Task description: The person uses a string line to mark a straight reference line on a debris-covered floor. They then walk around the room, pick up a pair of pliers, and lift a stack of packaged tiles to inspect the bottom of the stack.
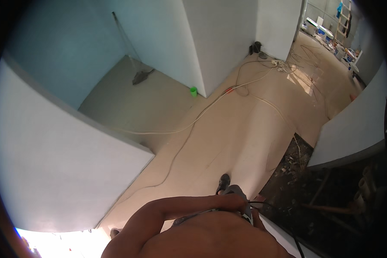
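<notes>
Left hand (235,202) is near the right-side black cable (259,202); both hands' grips seem hidden, I cannot tell. Far loose cord (196,120) could snag a shoe (223,182).

The black cable (259,202) looks smooth, the walls (69,155) matt.

A building interior under construction or renovation
Loose cables (198,119) trail over the floor (228,137), rubble (290,162) litters a dark patch near right, and a ladder (343,22) and buckets (324,32) stand far right.
</notes>
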Motion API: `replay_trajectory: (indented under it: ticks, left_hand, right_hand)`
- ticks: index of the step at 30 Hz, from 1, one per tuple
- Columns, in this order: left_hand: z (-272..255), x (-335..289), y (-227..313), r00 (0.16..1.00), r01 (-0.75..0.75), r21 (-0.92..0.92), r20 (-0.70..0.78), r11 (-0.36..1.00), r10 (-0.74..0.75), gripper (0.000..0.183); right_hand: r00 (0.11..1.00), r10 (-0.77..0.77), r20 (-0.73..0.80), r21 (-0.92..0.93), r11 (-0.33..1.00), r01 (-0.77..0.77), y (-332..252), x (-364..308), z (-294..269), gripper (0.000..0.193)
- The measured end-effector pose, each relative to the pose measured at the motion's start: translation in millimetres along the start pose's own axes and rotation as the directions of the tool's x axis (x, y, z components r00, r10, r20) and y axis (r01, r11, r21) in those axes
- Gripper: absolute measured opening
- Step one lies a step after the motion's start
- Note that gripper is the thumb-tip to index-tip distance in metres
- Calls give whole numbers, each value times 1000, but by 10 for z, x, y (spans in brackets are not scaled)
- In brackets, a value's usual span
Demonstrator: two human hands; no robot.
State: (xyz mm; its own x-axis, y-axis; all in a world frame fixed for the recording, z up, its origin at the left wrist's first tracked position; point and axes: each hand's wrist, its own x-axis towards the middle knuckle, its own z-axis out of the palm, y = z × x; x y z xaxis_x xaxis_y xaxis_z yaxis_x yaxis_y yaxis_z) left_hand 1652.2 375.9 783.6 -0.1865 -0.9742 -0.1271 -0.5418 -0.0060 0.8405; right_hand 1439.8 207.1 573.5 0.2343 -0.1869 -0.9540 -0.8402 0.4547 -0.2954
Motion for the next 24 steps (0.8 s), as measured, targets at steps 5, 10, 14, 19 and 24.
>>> replay_trajectory:
  ticks: [5,10,14,19,24]
  left_hand:
    - [-549,361,-517,992,-120,28,-33,992,120,20]
    - [-1392,547,-885,989,-144,44,29,989,143,27]
    - [-2083,726,-1368,981,-196,79,18,977,195,30]
    - [-3010,680,-2022,995,-90,-62,38,994,93,35]
    - [-4491,362,-2495,948,317,-537,147,782,-283,34]
  right_hand:
    - [994,-58,-94,32,998,62,-1211,248,-92,14]
    - [983,-58,-174,113,990,79,-2253,193,-122,16]
    - [985,-44,-166,182,980,75,-2605,695,-182,18]
    - [973,7,-231,84,996,13,-3282,802,450,17]
    - [988,-78,-134,-20,997,76,-4235,1135,743,18]
